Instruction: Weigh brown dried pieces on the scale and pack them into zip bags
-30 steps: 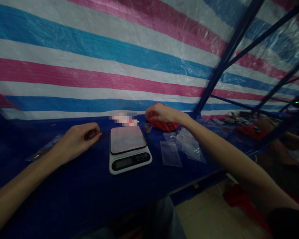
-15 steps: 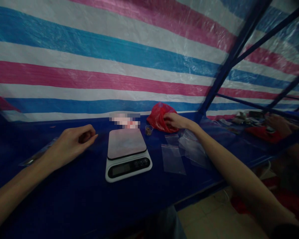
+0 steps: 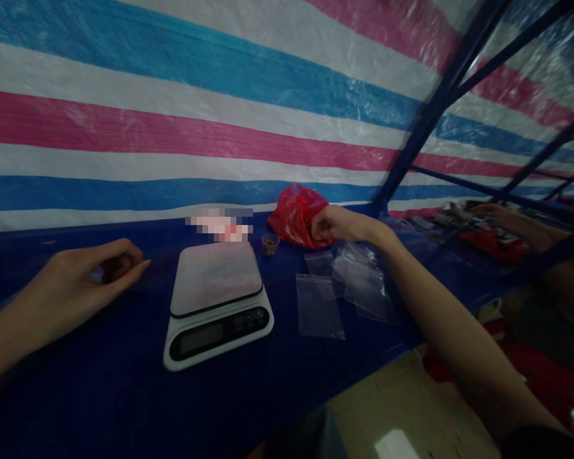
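The right fingers are curled close together at the mouth of the red bag, just above the middle of the frame; whether they pinch anything, I cannot tell. The right hand is bent down at the wrist, its forearm slanting up from the lower right corner. At left, the left hand hangs loosely curled above the desk, thumb and forefinger parted by a small gap (nothing shows between them), the forearm entering from the left edge. Between the hands, near the centre, sits the scale, with the cup just beyond its upper right corner. Clear pouches lie right of centre, overlapping. A striped sheet fills the upper frame.
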A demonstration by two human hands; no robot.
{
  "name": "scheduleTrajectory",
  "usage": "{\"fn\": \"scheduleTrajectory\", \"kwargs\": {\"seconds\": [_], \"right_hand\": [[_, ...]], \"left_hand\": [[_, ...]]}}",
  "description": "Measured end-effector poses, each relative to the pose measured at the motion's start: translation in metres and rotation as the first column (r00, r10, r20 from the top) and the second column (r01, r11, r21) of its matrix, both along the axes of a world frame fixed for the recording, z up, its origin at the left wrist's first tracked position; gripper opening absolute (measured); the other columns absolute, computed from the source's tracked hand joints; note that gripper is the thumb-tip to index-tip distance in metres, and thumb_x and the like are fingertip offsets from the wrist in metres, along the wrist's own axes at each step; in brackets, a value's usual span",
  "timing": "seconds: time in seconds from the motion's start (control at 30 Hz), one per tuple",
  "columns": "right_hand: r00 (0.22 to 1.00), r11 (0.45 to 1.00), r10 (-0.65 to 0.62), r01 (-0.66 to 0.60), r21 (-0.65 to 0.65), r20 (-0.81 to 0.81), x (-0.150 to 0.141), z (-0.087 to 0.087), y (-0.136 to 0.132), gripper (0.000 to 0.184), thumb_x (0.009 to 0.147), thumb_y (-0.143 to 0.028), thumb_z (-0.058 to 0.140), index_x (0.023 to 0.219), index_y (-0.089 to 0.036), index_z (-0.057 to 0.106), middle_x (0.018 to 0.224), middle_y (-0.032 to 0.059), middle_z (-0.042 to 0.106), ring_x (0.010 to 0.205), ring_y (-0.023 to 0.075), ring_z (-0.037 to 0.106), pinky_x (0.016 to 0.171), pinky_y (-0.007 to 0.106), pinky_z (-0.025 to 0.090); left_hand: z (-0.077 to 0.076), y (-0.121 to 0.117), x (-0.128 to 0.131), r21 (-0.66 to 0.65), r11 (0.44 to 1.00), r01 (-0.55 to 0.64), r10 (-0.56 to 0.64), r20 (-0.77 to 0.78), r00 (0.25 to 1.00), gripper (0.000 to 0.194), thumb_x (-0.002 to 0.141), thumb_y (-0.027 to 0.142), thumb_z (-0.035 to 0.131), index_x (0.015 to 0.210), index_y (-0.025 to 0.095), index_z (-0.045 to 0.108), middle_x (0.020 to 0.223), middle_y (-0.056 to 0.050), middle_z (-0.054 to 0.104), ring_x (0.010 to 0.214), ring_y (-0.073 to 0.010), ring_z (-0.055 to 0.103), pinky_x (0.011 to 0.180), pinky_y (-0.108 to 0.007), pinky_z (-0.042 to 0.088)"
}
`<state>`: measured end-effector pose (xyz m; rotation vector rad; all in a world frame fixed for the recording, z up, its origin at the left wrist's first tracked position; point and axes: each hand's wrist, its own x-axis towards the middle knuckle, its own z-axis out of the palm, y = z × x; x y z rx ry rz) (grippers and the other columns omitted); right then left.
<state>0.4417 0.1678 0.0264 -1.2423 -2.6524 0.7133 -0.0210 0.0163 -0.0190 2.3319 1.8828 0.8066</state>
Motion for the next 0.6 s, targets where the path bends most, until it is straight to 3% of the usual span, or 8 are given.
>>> {"fn": "scheduleTrajectory", "kwargs": {"seconds": [0.2,0.4,0.6], "right_hand": [[0.999,0.999,0.038,-0.037,0.036,-0.029,0.002,-0.003,0.006,0.005,0.078,-0.016,0.071,0.079,-0.015,0.075,0.073,0.0030,0.074,0.063,0.0145,0.063,0.058,0.025,0.047],[0.994,0.996,0.083,-0.081,0.021,-0.069,-0.004,-0.009,0.006,0.004,0.077,-0.012,0.068,0.077,-0.014,0.071,0.070,0.0011,0.070,0.063,0.0136,0.061,0.061,0.025,0.045],[0.988,0.965,-0.013,0.052,0.256,-0.153,-0.005,-0.014,0.015,0.008,0.082,-0.013,0.067,0.086,-0.014,0.074,0.081,0.0056,0.075,0.072,0.0179,0.067,0.071,0.029,0.051]], "left_hand": [[-0.001,0.001,-0.001,-0.013,1.000,-0.021,0.020,-0.024,1.000,0.037,0.085,0.059,0.054,0.083,0.024,0.065,0.070,0.000,0.070,0.059,-0.0168,0.062,0.060,-0.029,0.047],[0.006,-0.002,0.006,-0.016,0.999,-0.030,0.030,0.004,1.000,0.038,0.082,0.059,0.052,0.079,0.023,0.065,0.067,-0.001,0.068,0.057,-0.0177,0.061,0.059,-0.030,0.047],[0.008,-0.003,0.007,-0.019,0.999,-0.032,0.032,0.020,0.999,0.038,0.081,0.059,0.052,0.078,0.023,0.064,0.064,-0.002,0.066,0.055,-0.0181,0.060,0.059,-0.032,0.047]]}}
